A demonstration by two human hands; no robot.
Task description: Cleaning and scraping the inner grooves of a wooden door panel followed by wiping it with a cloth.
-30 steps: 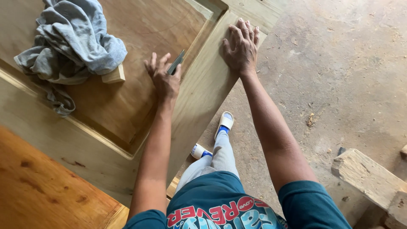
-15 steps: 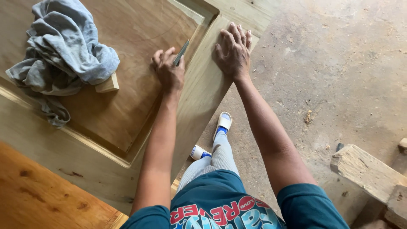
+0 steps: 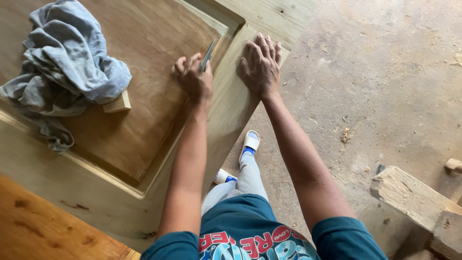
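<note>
A pale wooden door (image 3: 226, 110) with a recessed brown panel (image 3: 139, 82) lies flat in front of me. My left hand (image 3: 193, 79) is closed around a thin metal blade tool (image 3: 208, 54), whose tip rests against the inner edge of the door frame. My right hand (image 3: 261, 65) lies flat, fingers spread, on the frame's outer rail right beside it. A crumpled grey cloth (image 3: 62, 72) sits on the panel to the left, covering most of a small wood block (image 3: 118, 102).
A darker reddish board (image 3: 43, 226) lies at the lower left. The dusty concrete floor (image 3: 385, 86) spreads to the right, with rough timber blocks (image 3: 414, 195) at the lower right. My feet in white sandals (image 3: 250, 142) stand under the door's edge.
The view has shifted slightly. My left hand has slid with the tool along the inner frame edge, and my right hand stays pressed on the rail.
</note>
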